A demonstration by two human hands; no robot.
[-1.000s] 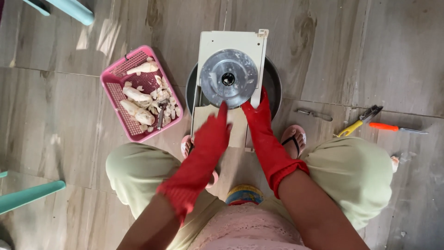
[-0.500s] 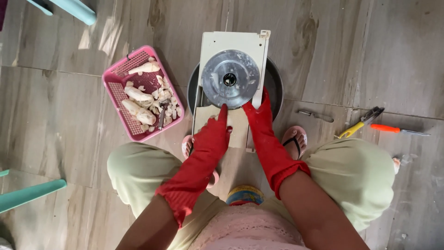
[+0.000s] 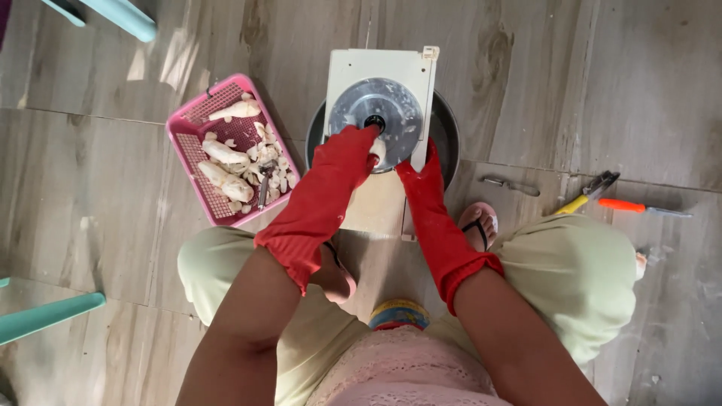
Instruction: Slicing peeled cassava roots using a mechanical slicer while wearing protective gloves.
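slicing | my left hand (image 3: 342, 162) fingers grip pale root piece (image 3: 378, 153) against slicer disc (image 3: 375, 122) | right hand (image 3: 423, 174) fingers clamp slicer frame (image 3: 419, 90) | I keep fingertips off blade, press flat

Long red rubber gloves cover the left grip (image 3: 347, 156) and right grip (image 3: 421, 180), above pale green trousers, pink lace top and sandals.

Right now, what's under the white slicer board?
A dark round basin sits under the white slicer board; only its rim shows either side. Its inside is covered by the board and both gloved hands.

pale peeled root piece (image 3: 378, 153) pressed against the slicer's round metal disc (image 3: 376, 113).
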